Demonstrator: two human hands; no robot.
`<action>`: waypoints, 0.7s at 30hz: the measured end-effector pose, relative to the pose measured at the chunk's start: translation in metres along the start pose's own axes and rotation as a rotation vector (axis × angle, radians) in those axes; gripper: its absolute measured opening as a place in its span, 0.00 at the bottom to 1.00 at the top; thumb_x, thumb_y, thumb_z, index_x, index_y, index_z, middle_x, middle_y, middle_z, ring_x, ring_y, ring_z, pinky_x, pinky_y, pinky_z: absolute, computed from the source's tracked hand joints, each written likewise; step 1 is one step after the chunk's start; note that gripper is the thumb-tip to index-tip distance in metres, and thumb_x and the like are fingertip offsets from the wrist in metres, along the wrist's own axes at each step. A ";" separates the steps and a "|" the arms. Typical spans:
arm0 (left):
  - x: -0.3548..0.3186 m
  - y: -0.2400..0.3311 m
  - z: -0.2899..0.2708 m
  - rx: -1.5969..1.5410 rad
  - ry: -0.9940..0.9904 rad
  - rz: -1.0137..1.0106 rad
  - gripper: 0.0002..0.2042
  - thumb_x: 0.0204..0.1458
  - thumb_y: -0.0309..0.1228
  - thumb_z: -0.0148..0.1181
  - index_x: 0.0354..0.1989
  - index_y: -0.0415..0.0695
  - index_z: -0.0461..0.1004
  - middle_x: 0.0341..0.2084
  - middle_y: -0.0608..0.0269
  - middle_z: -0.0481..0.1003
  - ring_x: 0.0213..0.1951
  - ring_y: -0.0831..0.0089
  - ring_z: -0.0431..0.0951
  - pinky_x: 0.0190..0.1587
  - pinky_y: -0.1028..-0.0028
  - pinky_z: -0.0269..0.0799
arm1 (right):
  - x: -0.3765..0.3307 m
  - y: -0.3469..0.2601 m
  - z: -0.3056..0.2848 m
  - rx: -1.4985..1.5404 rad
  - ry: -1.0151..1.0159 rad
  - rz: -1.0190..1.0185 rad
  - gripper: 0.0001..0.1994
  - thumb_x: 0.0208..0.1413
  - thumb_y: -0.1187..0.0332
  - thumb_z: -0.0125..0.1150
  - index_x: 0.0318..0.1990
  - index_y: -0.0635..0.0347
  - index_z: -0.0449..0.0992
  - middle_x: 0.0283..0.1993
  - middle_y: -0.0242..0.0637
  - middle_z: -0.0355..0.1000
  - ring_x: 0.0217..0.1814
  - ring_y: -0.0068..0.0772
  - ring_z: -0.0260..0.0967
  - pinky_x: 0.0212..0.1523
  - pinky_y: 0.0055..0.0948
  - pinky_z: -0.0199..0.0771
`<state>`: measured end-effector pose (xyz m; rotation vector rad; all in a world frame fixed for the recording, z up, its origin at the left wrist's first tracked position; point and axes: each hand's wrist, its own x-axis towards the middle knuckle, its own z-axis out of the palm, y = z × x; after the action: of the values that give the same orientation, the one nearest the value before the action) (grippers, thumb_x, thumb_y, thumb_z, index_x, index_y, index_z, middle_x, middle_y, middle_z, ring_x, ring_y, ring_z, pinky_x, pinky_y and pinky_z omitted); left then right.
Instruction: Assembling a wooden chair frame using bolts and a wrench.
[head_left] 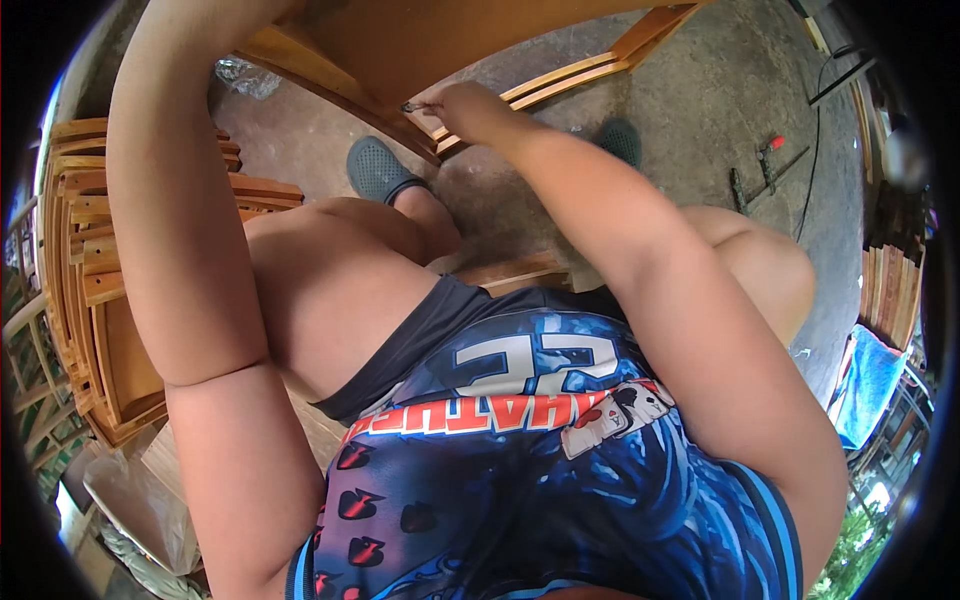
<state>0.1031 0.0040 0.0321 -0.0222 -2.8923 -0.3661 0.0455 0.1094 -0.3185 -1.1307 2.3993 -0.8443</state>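
Observation:
A varnished wooden furniture piece point(410, 45) with a broad brown panel and a slatted lower frame point(572, 78) stands on the floor before me. My right hand point(466, 110) is closed at the panel's lower edge. Its fingertips pinch a small, dark, metallic-looking piece point(408, 107), too small to name, close to a wooden rail. Up at the top left my left arm reaches over the panel's side. Only a sliver of my left hand point(262, 8) shows there, its fingers cut off by the picture's edge.
Stacked curved wooden parts point(85, 230) stand at left, near a clear plastic bag point(140, 500). A bar clamp point(770, 180) with a red tip lies on the concrete floor at right, beside a black cable point(815, 150). Further right are more wooden pieces point(890, 295) and a blue cloth point(865, 385).

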 end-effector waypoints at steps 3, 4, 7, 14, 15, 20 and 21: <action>0.005 -0.005 0.003 -0.096 0.012 0.020 0.25 0.49 0.52 0.66 0.38 0.37 0.81 0.24 0.53 0.79 0.28 0.69 0.80 0.34 0.71 0.74 | 0.026 0.002 -0.022 -0.154 -0.033 -0.060 0.13 0.62 0.61 0.51 0.48 0.52 0.78 0.48 0.46 0.76 0.50 0.45 0.74 0.49 0.40 0.73; 0.007 -0.006 0.005 -0.109 0.025 0.036 0.25 0.49 0.51 0.66 0.38 0.36 0.81 0.24 0.53 0.80 0.28 0.69 0.80 0.34 0.71 0.75 | 0.034 -0.002 -0.026 -0.139 -0.041 -0.075 0.13 0.62 0.61 0.51 0.48 0.52 0.78 0.48 0.46 0.76 0.50 0.45 0.74 0.49 0.40 0.73; 0.008 -0.007 0.011 -0.057 0.075 -0.074 0.25 0.50 0.51 0.65 0.38 0.36 0.81 0.25 0.52 0.80 0.29 0.69 0.80 0.35 0.71 0.75 | 0.039 -0.009 -0.039 -0.085 -0.001 -0.064 0.13 0.61 0.62 0.52 0.51 0.49 0.77 0.49 0.44 0.76 0.50 0.42 0.74 0.49 0.39 0.73; 0.003 -0.012 -0.003 -0.157 -0.002 0.004 0.25 0.51 0.50 0.64 0.39 0.35 0.81 0.27 0.51 0.81 0.30 0.67 0.81 0.37 0.70 0.76 | -0.025 -0.015 -0.034 0.134 -0.185 0.047 0.13 0.63 0.60 0.53 0.43 0.57 0.80 0.40 0.46 0.77 0.45 0.47 0.75 0.45 0.40 0.72; 0.003 -0.013 -0.003 -0.152 0.006 0.009 0.25 0.51 0.50 0.64 0.39 0.35 0.81 0.27 0.51 0.81 0.30 0.67 0.81 0.37 0.70 0.76 | -0.033 -0.017 -0.031 0.265 -0.151 0.099 0.14 0.63 0.59 0.53 0.41 0.59 0.80 0.37 0.47 0.77 0.43 0.48 0.75 0.44 0.40 0.71; 0.003 -0.016 0.000 -0.121 0.011 0.016 0.25 0.51 0.51 0.64 0.39 0.35 0.81 0.28 0.49 0.81 0.32 0.65 0.82 0.38 0.70 0.76 | -0.041 -0.022 -0.034 0.380 -0.057 0.232 0.17 0.63 0.57 0.53 0.37 0.63 0.79 0.32 0.51 0.75 0.35 0.48 0.72 0.39 0.40 0.69; 0.003 -0.015 0.001 -0.120 0.019 0.016 0.25 0.51 0.51 0.64 0.39 0.35 0.81 0.28 0.50 0.81 0.32 0.65 0.82 0.38 0.70 0.76 | -0.040 -0.025 -0.037 0.394 -0.053 0.191 0.17 0.63 0.57 0.53 0.37 0.63 0.79 0.32 0.51 0.75 0.35 0.48 0.72 0.39 0.40 0.69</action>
<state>0.0991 -0.0102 0.0284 -0.0606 -2.8455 -0.5337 0.0648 0.1413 -0.2717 -0.7494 2.1280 -1.1392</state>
